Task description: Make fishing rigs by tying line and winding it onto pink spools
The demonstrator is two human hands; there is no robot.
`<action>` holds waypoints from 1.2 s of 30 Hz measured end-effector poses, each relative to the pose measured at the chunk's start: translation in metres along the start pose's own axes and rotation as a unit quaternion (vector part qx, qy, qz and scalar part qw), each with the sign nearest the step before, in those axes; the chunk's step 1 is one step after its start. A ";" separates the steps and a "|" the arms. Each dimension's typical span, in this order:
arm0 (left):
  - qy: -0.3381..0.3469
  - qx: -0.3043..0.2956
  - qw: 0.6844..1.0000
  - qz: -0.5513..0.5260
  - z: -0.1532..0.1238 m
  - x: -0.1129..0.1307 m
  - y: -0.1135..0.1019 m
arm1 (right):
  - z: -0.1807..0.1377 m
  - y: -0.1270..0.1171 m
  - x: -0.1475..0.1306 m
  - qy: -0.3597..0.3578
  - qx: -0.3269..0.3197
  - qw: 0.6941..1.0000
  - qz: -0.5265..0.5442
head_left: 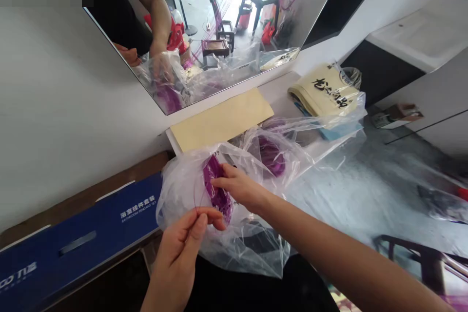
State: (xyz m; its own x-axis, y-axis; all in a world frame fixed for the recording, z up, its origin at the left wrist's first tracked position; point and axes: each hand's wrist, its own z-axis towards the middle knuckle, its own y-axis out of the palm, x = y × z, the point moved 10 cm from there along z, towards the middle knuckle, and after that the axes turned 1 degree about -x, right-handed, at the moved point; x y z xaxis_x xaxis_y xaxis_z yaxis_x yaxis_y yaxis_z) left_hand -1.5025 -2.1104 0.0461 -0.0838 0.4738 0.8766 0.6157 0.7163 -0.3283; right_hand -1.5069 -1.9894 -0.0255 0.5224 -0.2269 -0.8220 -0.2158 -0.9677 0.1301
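My left hand (pixel 183 241) is closed in a pinch, thumb against forefinger, on a thin purple strand (pixel 196 200) at the lower middle. The strand runs up toward a shiny purple bundle (pixel 215 183), which has a dotted, lacy lower end. My right hand (pixel 243 187) reaches in from the right, with its thumb and fingers on the bundle's edge. The bundle lies in the mouth of a large clear plastic bag (pixel 179 175). More coiled purple strands (pixel 272 156) show through clear plastic to the right.
A mirror (pixel 234 19) leans above a white ledge bearing a cream sheet (pixel 223 119). Cream printed bags (pixel 325 90) are stacked farther right. At left lies a long blue box (pixel 84 234). A dark chair (pixel 427 263) stands at lower right, below a white basin (pixel 424 34).
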 end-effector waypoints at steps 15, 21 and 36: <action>-0.035 -0.028 0.998 -0.035 0.006 -0.003 0.017 | -0.049 -0.074 0.042 -0.022 0.039 0.971 0.233; -0.059 -0.087 0.993 -0.046 0.013 0.000 0.053 | -0.045 -0.082 0.065 -0.001 0.037 0.929 0.368; 0.110 -0.210 0.895 0.379 0.025 0.026 0.111 | -0.031 -0.145 0.067 -0.067 0.091 0.928 0.356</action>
State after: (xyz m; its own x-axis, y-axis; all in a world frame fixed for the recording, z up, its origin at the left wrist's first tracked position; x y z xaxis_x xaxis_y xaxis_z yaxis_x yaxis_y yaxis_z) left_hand -1.4560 -2.0062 0.0234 0.6092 0.5974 0.5215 0.6745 -0.0445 -0.7369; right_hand -1.4149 -1.8676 -0.0823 0.0897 -0.7738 -0.6270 -0.6079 -0.5412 0.5809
